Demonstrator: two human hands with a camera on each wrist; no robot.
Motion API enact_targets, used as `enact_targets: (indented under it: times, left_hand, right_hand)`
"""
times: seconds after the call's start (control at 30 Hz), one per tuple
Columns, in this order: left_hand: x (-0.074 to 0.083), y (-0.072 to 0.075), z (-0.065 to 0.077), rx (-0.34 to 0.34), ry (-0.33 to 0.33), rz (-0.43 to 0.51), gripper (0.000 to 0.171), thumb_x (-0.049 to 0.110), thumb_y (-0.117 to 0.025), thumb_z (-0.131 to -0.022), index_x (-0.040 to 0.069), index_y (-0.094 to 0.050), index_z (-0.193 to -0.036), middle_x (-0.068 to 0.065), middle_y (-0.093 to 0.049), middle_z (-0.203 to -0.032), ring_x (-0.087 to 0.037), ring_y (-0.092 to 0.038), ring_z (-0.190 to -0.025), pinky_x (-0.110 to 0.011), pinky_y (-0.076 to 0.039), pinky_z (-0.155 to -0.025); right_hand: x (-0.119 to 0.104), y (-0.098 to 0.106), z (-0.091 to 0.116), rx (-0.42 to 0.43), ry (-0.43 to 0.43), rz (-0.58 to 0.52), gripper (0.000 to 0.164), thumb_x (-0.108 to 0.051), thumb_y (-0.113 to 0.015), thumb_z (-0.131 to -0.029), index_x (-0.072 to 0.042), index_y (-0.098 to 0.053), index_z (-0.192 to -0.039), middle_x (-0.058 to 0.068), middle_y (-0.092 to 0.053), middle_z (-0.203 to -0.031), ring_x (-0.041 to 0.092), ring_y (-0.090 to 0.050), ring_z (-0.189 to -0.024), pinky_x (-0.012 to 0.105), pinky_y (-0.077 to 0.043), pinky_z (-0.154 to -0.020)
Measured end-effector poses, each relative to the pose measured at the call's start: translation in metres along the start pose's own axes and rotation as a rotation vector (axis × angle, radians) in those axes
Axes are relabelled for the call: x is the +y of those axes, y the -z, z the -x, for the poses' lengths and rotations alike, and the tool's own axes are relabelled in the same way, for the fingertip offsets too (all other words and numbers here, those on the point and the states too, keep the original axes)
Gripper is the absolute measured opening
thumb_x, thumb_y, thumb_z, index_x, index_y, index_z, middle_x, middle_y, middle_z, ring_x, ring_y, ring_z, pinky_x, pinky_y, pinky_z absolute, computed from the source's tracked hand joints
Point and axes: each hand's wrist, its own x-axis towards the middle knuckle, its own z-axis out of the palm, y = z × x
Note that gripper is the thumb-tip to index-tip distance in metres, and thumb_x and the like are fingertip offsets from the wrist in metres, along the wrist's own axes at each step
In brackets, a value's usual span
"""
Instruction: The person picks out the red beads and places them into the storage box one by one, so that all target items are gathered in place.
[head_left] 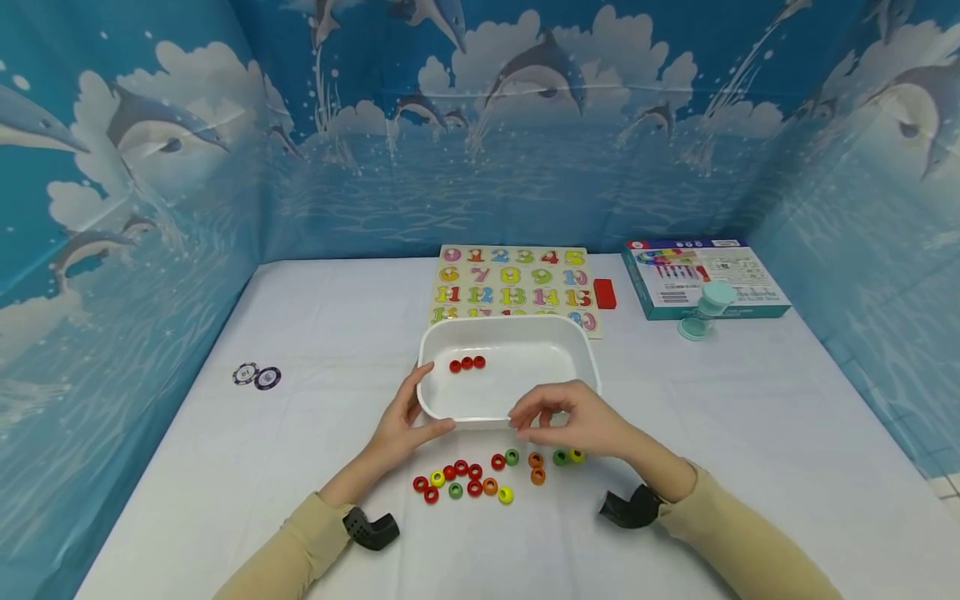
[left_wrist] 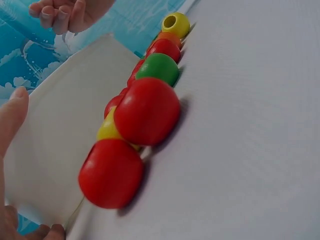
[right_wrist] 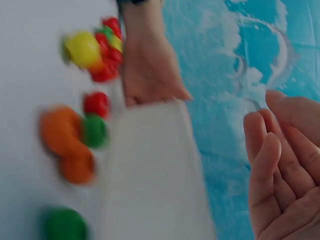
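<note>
A white rectangular tray [head_left: 525,367] stands in the middle of the table, with three red beads [head_left: 467,363] in a short row inside. My left hand [head_left: 401,425] grips the tray's left end, thumb along the near rim and fingers against the side wall. Over the tray's near right rim hovers my right hand [head_left: 566,414], its fingers loosely bent; in the right wrist view no bead shows between the fingers [right_wrist: 287,155] and thumb. Loose red, yellow, green and orange beads, such as a green bead [head_left: 455,491] and an orange bead [head_left: 537,476], lie in front of the tray.
Behind the tray lies a number puzzle board [head_left: 510,279], partly covered by it, with a red block [head_left: 604,294] beside. A flat box [head_left: 705,279] and a mint-green stand-like object [head_left: 707,308] are at back right. Two poker chips [head_left: 257,376] lie left.
</note>
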Motion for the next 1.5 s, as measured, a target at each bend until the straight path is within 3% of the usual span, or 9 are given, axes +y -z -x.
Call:
enact_targets:
  times: [0.13, 0.23, 0.4, 0.57, 0.7, 0.93, 1.03, 1.2, 1.5]
  left_hand:
    - [0.002, 0.0, -0.001, 0.003, 0.003, 0.0, 0.083, 0.021, -0.073, -0.075, 0.018, -0.023, -0.141, -0.001, -0.005, -0.148, -0.023, -0.015, -0.133, -0.037, -0.024, -0.104]
    - [0.003, -0.001, -0.001, -0.001, 0.002, 0.004, 0.083, 0.021, -0.073, -0.075, 0.018, -0.022, -0.141, -0.001, -0.004, -0.148, -0.022, -0.015, -0.133, -0.037, -0.023, -0.104]
    - [0.003, -0.002, -0.002, -0.003, 0.008, 0.014, 0.084, 0.021, -0.073, -0.075, 0.019, -0.022, -0.141, -0.001, -0.004, -0.148, -0.021, -0.014, -0.133, -0.038, -0.024, -0.104]
    - [0.002, -0.003, -0.002, 0.009, 0.033, 0.012, 0.085, 0.023, -0.074, -0.073, 0.021, -0.023, -0.141, 0.002, -0.005, -0.148, -0.017, -0.016, -0.132, -0.035, -0.025, -0.104]
    - [0.003, -0.003, -0.002, 0.013, 0.034, 0.01, 0.084, 0.022, -0.074, -0.073, 0.021, -0.024, -0.141, 0.003, -0.006, -0.148, -0.018, -0.016, -0.132, -0.035, -0.025, -0.104]
    - [0.002, -0.003, -0.003, 0.008, 0.023, 0.003, 0.084, 0.021, -0.074, -0.074, 0.02, -0.023, -0.141, 0.0, -0.004, -0.148, -0.019, -0.014, -0.133, -0.038, -0.023, -0.104]
    - [0.002, -0.003, -0.003, 0.009, 0.027, 0.003, 0.084, 0.022, -0.074, -0.074, 0.02, -0.023, -0.141, 0.001, -0.004, -0.148, -0.018, -0.014, -0.133, -0.036, -0.023, -0.104]
    - [0.001, -0.004, -0.002, 0.023, 0.031, -0.008, 0.084, 0.022, -0.074, -0.073, 0.02, -0.024, -0.141, 0.002, -0.005, -0.148, -0.017, -0.016, -0.132, -0.033, -0.025, -0.103]
    - [0.014, -0.002, 0.002, 0.001, 0.017, 0.012, 0.082, 0.013, -0.072, -0.076, 0.014, -0.022, -0.141, -0.007, -0.002, -0.148, -0.028, -0.014, -0.132, -0.041, -0.023, -0.104]
  right_hand:
    - [0.011, -0.021, 0.011, -0.035, -0.006, -0.054, 0.02, -0.005, -0.068, -0.077, -0.007, -0.064, -0.097, 0.006, -0.065, -0.091, 0.012, -0.06, -0.071, 0.03, -0.053, -0.058]
    - [0.01, -0.032, 0.014, -0.045, -0.007, -0.018, 0.022, -0.002, -0.069, -0.076, -0.006, -0.064, -0.097, 0.009, -0.065, -0.093, 0.015, -0.06, -0.076, 0.033, -0.053, -0.061]
    - [0.016, -0.042, 0.014, -0.029, -0.003, 0.119, 0.028, -0.001, -0.07, -0.075, -0.009, -0.064, -0.101, 0.005, -0.065, -0.098, 0.015, -0.058, -0.092, 0.032, -0.05, -0.079]
    - [0.041, -0.047, 0.017, -0.043, 0.011, 0.24, 0.029, -0.012, -0.07, -0.078, -0.013, -0.063, -0.106, -0.005, -0.063, -0.102, 0.009, -0.055, -0.098, 0.028, -0.046, -0.086]
    - [0.054, -0.049, 0.02, -0.064, -0.01, 0.299, 0.03, -0.02, -0.069, -0.079, -0.02, -0.063, -0.108, -0.013, -0.06, -0.106, 0.005, -0.053, -0.1, 0.025, -0.046, -0.084]
    - [0.058, -0.05, 0.02, -0.062, -0.008, 0.333, 0.023, -0.021, -0.068, -0.08, -0.023, -0.066, -0.102, -0.015, -0.06, -0.104, 0.002, -0.053, -0.095, 0.019, -0.048, -0.074]
    - [0.056, -0.05, 0.02, -0.058, -0.009, 0.35, 0.022, -0.022, -0.068, -0.08, -0.023, -0.066, -0.102, -0.016, -0.06, -0.103, 0.001, -0.053, -0.096, 0.02, -0.048, -0.078]
    - [0.046, -0.049, 0.02, -0.044, 0.005, 0.379, 0.021, -0.022, -0.069, -0.079, -0.022, -0.066, -0.1, -0.017, -0.06, -0.099, 0.002, -0.054, -0.086, 0.017, -0.047, -0.069]
    - [-0.006, -0.027, 0.0, -0.138, 0.105, 0.292, 0.022, -0.017, -0.068, -0.079, -0.023, -0.063, -0.1, -0.015, -0.061, -0.097, 0.0, -0.055, -0.088, 0.021, -0.049, -0.075]
